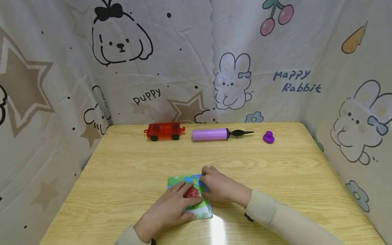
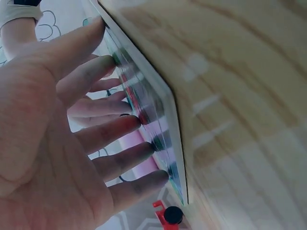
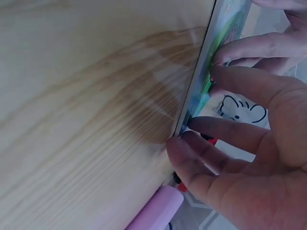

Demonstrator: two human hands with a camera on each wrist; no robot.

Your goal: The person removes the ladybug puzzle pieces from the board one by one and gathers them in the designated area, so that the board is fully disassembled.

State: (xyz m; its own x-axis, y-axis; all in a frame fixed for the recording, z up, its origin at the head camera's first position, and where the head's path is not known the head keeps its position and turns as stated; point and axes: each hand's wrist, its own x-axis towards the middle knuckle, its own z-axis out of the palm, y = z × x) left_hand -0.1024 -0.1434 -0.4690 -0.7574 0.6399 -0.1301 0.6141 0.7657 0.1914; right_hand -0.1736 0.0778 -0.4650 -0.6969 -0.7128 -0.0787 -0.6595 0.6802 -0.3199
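A flat, square ladybug puzzle board (image 1: 202, 212) lies on the table between the hands. My left hand (image 1: 171, 207) rests on its left and near part with fingers spread, hiding some of the picture. In the left wrist view, those fingertips (image 2: 160, 178) touch the picture side, above a pale rim. At the far right corner is my right hand (image 1: 222, 185), its fingers curled over the edge. The right wrist view shows its thumb and fingertips (image 3: 178, 146) on the board's face and corner.
Along the table's back edge stand a red toy wagon (image 1: 164, 131), a purple hand pump (image 1: 209, 134) with a black nozzle, and a small purple rubber duck-like toy (image 1: 268, 137). A printed curtain (image 1: 183, 75) hangs behind and at both sides of the wooden table (image 1: 122, 190).
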